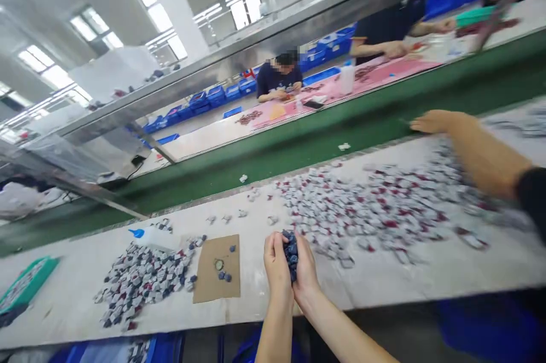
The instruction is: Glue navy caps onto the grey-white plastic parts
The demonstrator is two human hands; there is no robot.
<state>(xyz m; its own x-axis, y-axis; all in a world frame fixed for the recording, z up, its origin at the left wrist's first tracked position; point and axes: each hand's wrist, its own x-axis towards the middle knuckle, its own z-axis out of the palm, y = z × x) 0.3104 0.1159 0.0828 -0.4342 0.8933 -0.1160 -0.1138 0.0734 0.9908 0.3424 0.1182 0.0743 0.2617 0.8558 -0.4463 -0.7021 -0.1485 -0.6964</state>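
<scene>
My left hand point(276, 258) and my right hand point(305, 265) are cupped together above the table's front part. Between the palms they hold a heap of small dark blue pieces point(290, 255), whose exact kind I cannot make out. Left of my hands lies a brown cardboard sheet point(209, 277) with a few loose dark blue pieces and a small round greenish item point(219, 264) on it. A large spread of small white and dark red pieces point(341, 209) begins just beyond my right hand. Another pile of white, red and dark blue pieces point(140, 277) sits left of the cardboard.
A co-worker's arm point(482, 147) reaches in from the right over the spread. Behind the table runs a green conveyor belt point(273, 158). A white bottle with a blue tip point(153, 236) lies by the left pile; a green tray point(29, 283) stands far left. People sit across the belt.
</scene>
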